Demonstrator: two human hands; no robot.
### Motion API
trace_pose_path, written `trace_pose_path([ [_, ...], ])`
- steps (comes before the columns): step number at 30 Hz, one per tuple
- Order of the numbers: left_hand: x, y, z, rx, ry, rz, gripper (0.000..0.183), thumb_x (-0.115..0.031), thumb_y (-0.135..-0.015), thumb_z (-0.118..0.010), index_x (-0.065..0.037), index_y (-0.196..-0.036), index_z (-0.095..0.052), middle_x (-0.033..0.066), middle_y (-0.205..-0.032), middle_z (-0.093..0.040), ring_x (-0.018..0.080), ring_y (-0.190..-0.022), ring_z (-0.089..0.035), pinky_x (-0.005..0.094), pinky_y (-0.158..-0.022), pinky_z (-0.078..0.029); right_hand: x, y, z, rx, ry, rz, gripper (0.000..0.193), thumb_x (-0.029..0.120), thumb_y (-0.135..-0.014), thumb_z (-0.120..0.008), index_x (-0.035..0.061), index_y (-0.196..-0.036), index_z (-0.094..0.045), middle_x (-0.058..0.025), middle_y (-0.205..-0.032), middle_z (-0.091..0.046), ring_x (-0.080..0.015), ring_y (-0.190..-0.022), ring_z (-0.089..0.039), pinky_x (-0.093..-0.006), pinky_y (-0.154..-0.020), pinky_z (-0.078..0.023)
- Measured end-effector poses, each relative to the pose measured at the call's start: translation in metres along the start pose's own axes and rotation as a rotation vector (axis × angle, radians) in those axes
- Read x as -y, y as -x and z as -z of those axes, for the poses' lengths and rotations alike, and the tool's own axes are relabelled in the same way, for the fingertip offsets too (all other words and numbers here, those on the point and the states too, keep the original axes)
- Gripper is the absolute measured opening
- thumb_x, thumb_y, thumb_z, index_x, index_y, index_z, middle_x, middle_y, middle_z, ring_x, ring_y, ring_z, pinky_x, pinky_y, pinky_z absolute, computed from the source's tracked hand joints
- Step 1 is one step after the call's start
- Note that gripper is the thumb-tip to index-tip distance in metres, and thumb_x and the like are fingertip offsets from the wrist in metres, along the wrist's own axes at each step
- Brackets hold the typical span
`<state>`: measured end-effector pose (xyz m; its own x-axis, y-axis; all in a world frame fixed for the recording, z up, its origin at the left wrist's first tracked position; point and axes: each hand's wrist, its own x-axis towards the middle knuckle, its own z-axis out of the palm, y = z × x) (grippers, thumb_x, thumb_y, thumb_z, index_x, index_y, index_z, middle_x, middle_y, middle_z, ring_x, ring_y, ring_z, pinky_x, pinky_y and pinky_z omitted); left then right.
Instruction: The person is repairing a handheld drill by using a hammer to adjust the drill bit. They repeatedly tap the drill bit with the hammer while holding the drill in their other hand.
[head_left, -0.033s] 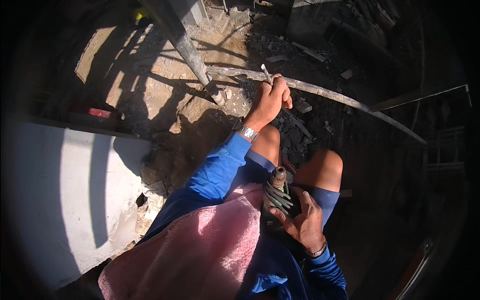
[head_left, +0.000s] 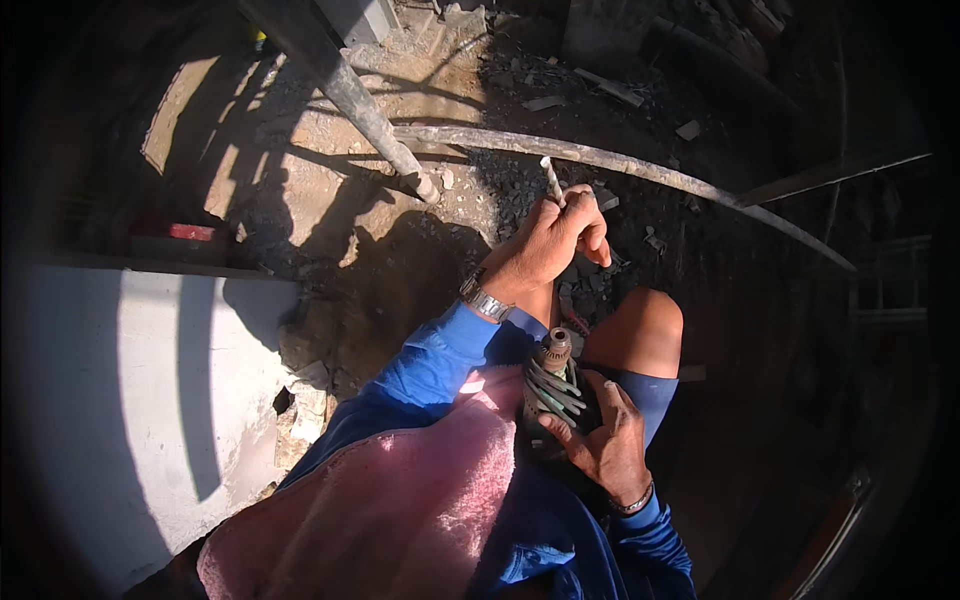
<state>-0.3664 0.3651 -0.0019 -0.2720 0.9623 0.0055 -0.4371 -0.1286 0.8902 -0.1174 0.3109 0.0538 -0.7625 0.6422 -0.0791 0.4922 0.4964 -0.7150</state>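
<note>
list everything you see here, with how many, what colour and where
drill bit: one, pale grey, in the left hand
drill: one, metal chuck, at the right hand
cord: one, grey-green, wound around the drill
pole: one, grey, slanting at upper left
long bar: one, greyish, across the upper middle
rubble: uncountable, grey, on the ground ahead
slab: one, white, left side
red object: one, unclear, beyond the slab
towel: one, pink, over the person's front
watch: one, silver, left wrist
bracelet: one, dark, right wrist
left hand: one, bare, upper middle
right hand: one, bare, lower middle
</note>
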Motion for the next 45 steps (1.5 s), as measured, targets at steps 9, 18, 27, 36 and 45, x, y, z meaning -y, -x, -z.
trace_pose_path([
  [9,-0.006,0.02,-0.065,0.337,-0.237,0.352,0.032,-0.023,-0.109,-0.04,-0.002,-0.087,-0.05,0.0036,-0.058,-0.05,0.0122,-0.042,-0.055,0.0262,-0.038,-0.043,-0.015,-0.041,0.082,-0.324,-0.459,-0.079,0.068,0.038,-0.078,-0.087,-0.0047,-0.126,-0.065,-0.0108,-0.103,-0.067,-0.0159,-0.083,-0.064,-0.0299,-0.074,-0.051],
  [18,0.036,0.027,-0.061,0.213,-0.407,-0.302,0.042,-0.031,-0.097,-0.058,0.0,-0.125,-0.048,0.0177,-0.109,-0.062,0.0334,-0.093,-0.07,0.0439,-0.082,-0.06,-0.021,-0.119,0.085,-0.436,-0.709,0.048,0.02,0.014,-0.097,-0.07,-0.0041,-0.105,-0.072,-0.0109,-0.093,-0.073,-0.0142,-0.075,-0.066,-0.0259,-0.067,-0.051],
  [27,0.054,0.059,-0.035,0.047,0.488,0.43,0.057,-0.064,-0.102,-0.039,-0.009,-0.115,-0.046,0.0103,-0.11,-0.058,0.0392,-0.089,-0.072,0.0405,-0.07,-0.061,-0.041,-0.121,0.061,-0.265,-0.781,-0.013,0.021,0.018,-0.1,-0.067,-0.0025,-0.101,-0.069,-0.0101,-0.089,-0.071,-0.0125,-0.073,-0.064,-0.0258,-0.066,-0.053],
  [36,0.065,0.074,-0.036,0.075,0.583,0.49,0.058,-0.061,-0.104,-0.037,-0.006,-0.12,-0.047,0.0169,-0.112,-0.063,0.0377,-0.09,-0.072,0.0388,-0.072,-0.06,-0.044,-0.116,0.055,-0.136,-0.757,-0.041,0.013,0.011,-0.096,-0.069,-0.0014,-0.096,-0.067,-0.0088,-0.087,-0.07,-0.0123,-0.072,-0.064,-0.025,-0.067,-0.052],
  [45,0.055,0.089,-0.047,-0.173,0.522,0.339,0.049,-0.05,-0.107,-0.038,-0.002,-0.107,-0.05,0.0111,-0.09,-0.063,0.0203,-0.076,-0.07,0.0287,-0.062,-0.058,-0.04,-0.122,0.038,0.152,-0.64,-0.143,0.011,0.009,-0.095,-0.071,-0.0011,-0.095,-0.067,-0.0032,-0.077,-0.069,-0.0037,-0.057,-0.053,-0.0197,-0.052,-0.042],
])
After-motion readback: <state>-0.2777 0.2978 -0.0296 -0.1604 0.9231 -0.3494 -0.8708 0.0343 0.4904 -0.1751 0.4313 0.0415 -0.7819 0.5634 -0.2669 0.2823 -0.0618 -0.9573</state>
